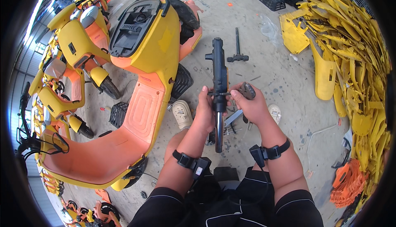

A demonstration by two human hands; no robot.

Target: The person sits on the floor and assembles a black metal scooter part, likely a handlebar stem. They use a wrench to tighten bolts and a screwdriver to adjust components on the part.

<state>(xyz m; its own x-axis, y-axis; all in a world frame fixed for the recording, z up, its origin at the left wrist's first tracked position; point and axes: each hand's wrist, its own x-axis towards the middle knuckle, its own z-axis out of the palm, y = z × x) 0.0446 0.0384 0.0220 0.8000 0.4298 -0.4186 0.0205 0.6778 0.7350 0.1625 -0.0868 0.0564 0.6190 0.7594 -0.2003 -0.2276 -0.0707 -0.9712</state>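
Note:
In front of me is a long black tube with a bare chrome rod at its near end and short lugs on its sides. It looks like a fork leg. My left hand is closed around its lower part from the left, the thumb up beside the black section. My right hand grips a dark tool with a rounded end; its exact kind is unclear. A thin shaft crosses the tube between the hands. Fingers behind the tube are partly hidden. Beyond lies a black T-shaped steering stem on the floor.
A yellow and orange scooter body stands close on my left, with more scooters behind it. Yellow panels are heaped on the right, near orange parts. Black baskets lie far off. Metal pieces lie below my hands.

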